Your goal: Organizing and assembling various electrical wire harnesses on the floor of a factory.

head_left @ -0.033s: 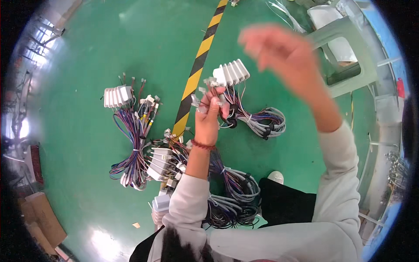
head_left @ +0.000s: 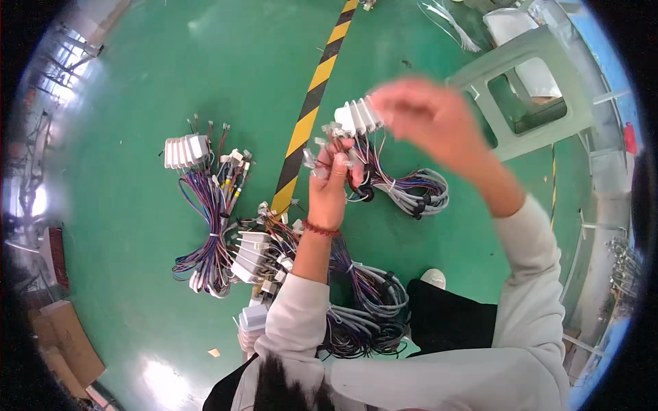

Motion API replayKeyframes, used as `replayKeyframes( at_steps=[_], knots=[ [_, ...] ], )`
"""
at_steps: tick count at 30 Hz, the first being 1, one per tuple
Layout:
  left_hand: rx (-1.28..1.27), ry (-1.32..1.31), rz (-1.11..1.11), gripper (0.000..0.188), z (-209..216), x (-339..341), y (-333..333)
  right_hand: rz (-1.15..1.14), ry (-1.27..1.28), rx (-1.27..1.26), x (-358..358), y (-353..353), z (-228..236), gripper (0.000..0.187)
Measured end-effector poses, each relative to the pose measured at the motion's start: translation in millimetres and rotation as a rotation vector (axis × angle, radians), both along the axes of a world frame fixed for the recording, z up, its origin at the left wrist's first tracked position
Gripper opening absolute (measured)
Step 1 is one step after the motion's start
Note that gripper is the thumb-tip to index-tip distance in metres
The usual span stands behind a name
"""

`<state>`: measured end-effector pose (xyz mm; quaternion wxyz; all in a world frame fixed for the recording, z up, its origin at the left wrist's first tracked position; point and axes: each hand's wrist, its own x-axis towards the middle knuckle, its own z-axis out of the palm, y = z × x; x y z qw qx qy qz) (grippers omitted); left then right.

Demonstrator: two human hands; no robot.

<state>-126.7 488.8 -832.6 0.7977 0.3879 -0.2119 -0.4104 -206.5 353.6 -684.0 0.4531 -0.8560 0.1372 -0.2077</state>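
Note:
Closed around a bunch of thin wires with small clear plastic connectors point(head_left: 312, 161), my left hand point(head_left: 330, 192) is held up at the middle of the view. Just beyond it lies a row of white ribbed connector blocks point(head_left: 358, 117), joined to a wiring harness point(head_left: 411, 192) whose grey and coloured cables are coiled and tied. My right hand point(head_left: 428, 120) is raised to the right of those blocks and partly overlaps them in view. Motion smears its fingers, so whether they hold anything cannot be made out.
On the green floor, another tied harness point(head_left: 209, 233) with white blocks point(head_left: 186, 151) lies at left. More harnesses point(head_left: 370, 294) are heaped beneath my left forearm. Yellow-black tape point(head_left: 317, 89) crosses the floor. A pale green frame point(head_left: 531, 140) stands at right, cardboard point(head_left: 72, 342) at lower left.
My right hand has come down and slightly left, closer to the white blocks and my left hand. The left hand has barely moved and still grips the wires.

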Motion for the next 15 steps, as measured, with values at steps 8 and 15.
replayKeyframes(
  at_steps=[8, 15],
  knots=[
    [0.071, -0.21, 0.063, 0.01, 13, -29, -8, 0.113, 0.19, 0.089, -42, 13, -54, 0.028],
    [0.062, -0.091, 0.021, 0.015, 16, -29, -7, 0.021, 0.142, 0.524, -48, 18, -54, 0.022]
  ],
)
